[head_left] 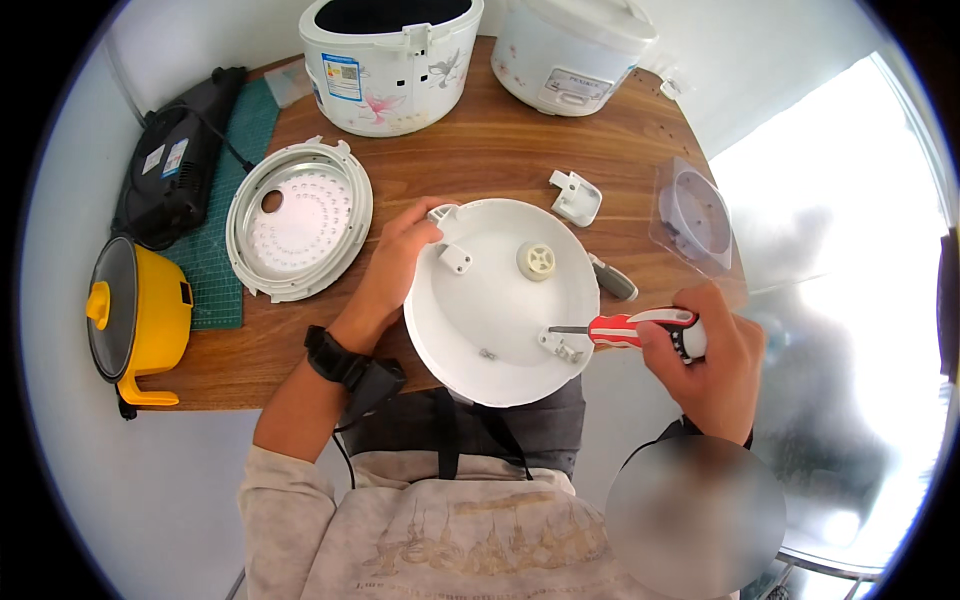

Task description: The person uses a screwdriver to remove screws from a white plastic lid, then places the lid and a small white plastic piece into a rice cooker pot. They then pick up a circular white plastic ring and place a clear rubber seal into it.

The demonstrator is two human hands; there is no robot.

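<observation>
The left fingers [424, 233] hold a lid [455, 320], a plate [320, 232] lies off beside them, and the right fingers [662, 352] hold a screwdriver [622, 329] by a bracket [566, 348] that seems not done.

Red-white screwdriver [614, 330] over white shell [485, 305]

labels [342, 78]: open cooker [385, 70], black case [155, 205] | lettering [580, 84]: lidded cooker [565, 40], shirt [470, 575]

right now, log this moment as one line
left hand: holding round white shell by upper-left edge | right hand: gripping red-and-white screwdriver, tip at small white bracket, contact unclear | nearby: yellow pot
</observation>
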